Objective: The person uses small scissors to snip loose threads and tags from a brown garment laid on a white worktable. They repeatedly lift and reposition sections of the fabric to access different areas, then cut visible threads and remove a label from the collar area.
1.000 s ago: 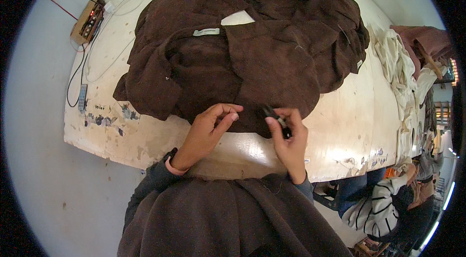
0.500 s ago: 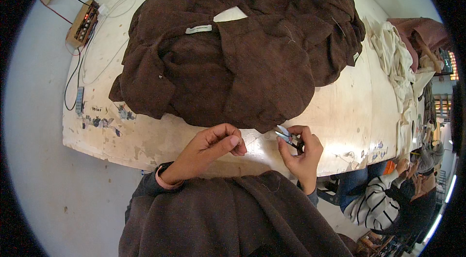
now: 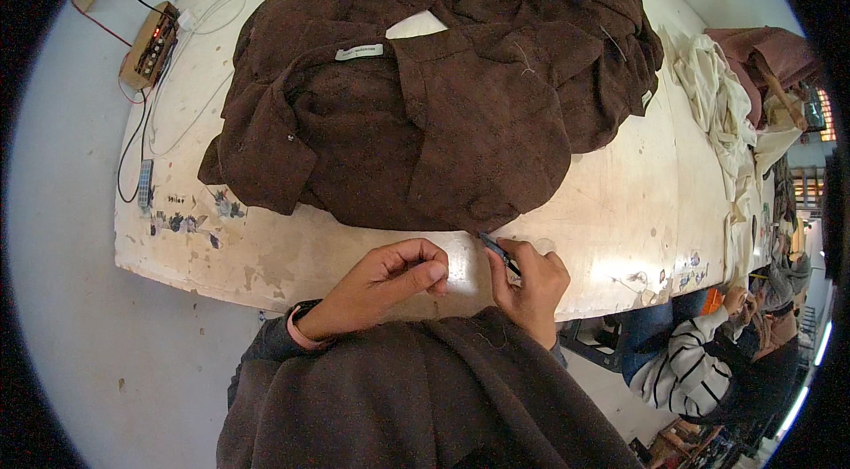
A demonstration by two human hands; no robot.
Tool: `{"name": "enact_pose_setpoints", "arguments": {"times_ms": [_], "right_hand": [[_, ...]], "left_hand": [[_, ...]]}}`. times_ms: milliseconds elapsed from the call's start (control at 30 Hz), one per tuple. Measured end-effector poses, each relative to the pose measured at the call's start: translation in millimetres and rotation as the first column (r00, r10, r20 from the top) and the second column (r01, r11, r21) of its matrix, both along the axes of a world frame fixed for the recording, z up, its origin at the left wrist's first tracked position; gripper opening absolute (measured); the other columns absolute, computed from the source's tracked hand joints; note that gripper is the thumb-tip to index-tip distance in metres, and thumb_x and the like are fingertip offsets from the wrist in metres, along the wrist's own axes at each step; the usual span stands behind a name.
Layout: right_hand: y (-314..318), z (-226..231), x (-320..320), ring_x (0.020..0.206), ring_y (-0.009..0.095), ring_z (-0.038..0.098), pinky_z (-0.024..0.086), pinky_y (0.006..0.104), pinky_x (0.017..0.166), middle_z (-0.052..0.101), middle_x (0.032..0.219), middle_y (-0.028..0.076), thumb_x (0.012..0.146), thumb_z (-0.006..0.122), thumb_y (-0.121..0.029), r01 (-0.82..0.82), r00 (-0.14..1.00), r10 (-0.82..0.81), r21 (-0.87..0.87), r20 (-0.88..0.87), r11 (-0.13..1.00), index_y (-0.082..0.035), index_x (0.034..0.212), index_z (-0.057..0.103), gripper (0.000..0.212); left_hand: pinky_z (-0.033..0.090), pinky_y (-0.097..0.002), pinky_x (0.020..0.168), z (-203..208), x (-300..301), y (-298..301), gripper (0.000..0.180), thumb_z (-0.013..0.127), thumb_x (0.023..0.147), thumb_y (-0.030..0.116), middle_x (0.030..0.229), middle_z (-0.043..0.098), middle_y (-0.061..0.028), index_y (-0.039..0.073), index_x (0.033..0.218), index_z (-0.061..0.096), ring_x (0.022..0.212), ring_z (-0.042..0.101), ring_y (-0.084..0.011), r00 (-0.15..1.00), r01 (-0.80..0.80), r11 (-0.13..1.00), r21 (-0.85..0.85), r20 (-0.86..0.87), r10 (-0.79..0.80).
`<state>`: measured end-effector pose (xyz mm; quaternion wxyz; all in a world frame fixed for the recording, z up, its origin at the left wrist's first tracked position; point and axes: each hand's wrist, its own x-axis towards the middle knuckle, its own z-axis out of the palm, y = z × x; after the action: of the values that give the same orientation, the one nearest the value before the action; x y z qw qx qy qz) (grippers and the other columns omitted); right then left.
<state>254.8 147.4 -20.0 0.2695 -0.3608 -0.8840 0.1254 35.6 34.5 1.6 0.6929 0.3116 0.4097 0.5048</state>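
Note:
A dark brown garment (image 3: pixel 482 124) lies heaped on the pale table, with a white label (image 3: pixel 359 52) at its neckline. Just off its near edge, my right hand (image 3: pixel 533 288) grips small thread snips (image 3: pixel 498 251), whose tips point up and left toward the cloth. My left hand (image 3: pixel 385 281) is beside it to the left, thumb pressed against curled fingers. Whatever that pinch may hold is too small or hidden to make out. Brown cloth (image 3: pixel 390 394) covers my lap below both hands, a loose thread lying on it.
Cables run from a wooden power box (image 3: pixel 149 46) at the table's far left; a small remote (image 3: pixel 145 179) lies below it. Cream cloth (image 3: pixel 715 106) hangs at the right edge. A co-worker in a striped sleeve (image 3: pixel 686 363) sits at the lower right.
My right hand has moved left with the snips, closer to my left hand. The snips have turned and their blades show less. My left hand has barely shifted.

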Motion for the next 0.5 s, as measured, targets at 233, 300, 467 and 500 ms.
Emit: {"name": "enact_pose_setpoints", "arguments": {"times_ms": [233, 300, 467, 500], "right_hand": [[-5.3, -6.2, 4.3, 0.065, 0.028, 0.066, 0.05, 0.0354, 0.065, 0.072, 0.081, 0.011, 0.084, 0.082, -0.016, 0.101, 0.976, -0.156, -0.317, -0.153, 0.943, -0.004, 0.099, 0.069, 0.023], [-4.6, -11.6, 6.4, 0.071, 0.027, 0.068, 0.052, 0.0346, 0.07, 0.072, 0.085, 0.013, 0.084, 0.082, -0.015, 0.09, 0.945, -0.205, -0.4, -0.255, 0.912, -0.002, 0.101, 0.068, 0.025], [-7.3, -3.5, -6.0, 0.079, 0.024, 0.067, 0.052, 0.0321, 0.073, 0.068, 0.088, 0.014, 0.085, 0.082, -0.01, 0.025, 0.785, -0.327, -0.501, -0.526, 0.865, 0.002, 0.102, 0.066, 0.027], [-7.4, 1.9, -9.2, 0.079, 0.023, 0.067, 0.051, 0.0314, 0.073, 0.068, 0.088, 0.013, 0.084, 0.081, -0.009, 0.038, 0.784, -0.336, -0.5, -0.522, 0.865, 0.002, 0.103, 0.067, 0.027]], "left_hand": [[0.05, -0.0271, 0.089, -18.9, 20.2, 17.3, 0.037, 0.056, 0.109, 0.029, 0.112, 0.067, -0.0056, -0.002, 0.13, 0.06, 0.098, 0.062, -0.0115, 0.957, -0.071, 0.95, -0.303, 0.247, 0.151], [0.05, -0.0269, 0.088, -23.4, 22.9, 31.0, 0.038, 0.058, 0.108, 0.029, 0.115, 0.069, -0.0068, -0.001, 0.132, 0.06, 0.098, 0.063, -0.0119, 0.954, -0.063, 0.94, -0.337, 0.257, 0.156], [0.051, -0.0264, 0.087, -59.3, 20.5, 63.3, 0.035, 0.062, 0.106, 0.028, 0.115, 0.071, -0.006, 0.002, 0.13, 0.064, 0.099, 0.065, -0.011, 0.918, -0.175, 0.978, 0.113, -0.342, 0.203], [0.051, -0.026, 0.086, -58.8, 21.4, 66.6, 0.031, 0.064, 0.104, 0.027, 0.109, 0.072, -0.0032, 0.002, 0.122, 0.068, 0.098, 0.065, -0.0092, 0.873, -0.231, 0.952, 0.198, -0.39, 0.293]]}}
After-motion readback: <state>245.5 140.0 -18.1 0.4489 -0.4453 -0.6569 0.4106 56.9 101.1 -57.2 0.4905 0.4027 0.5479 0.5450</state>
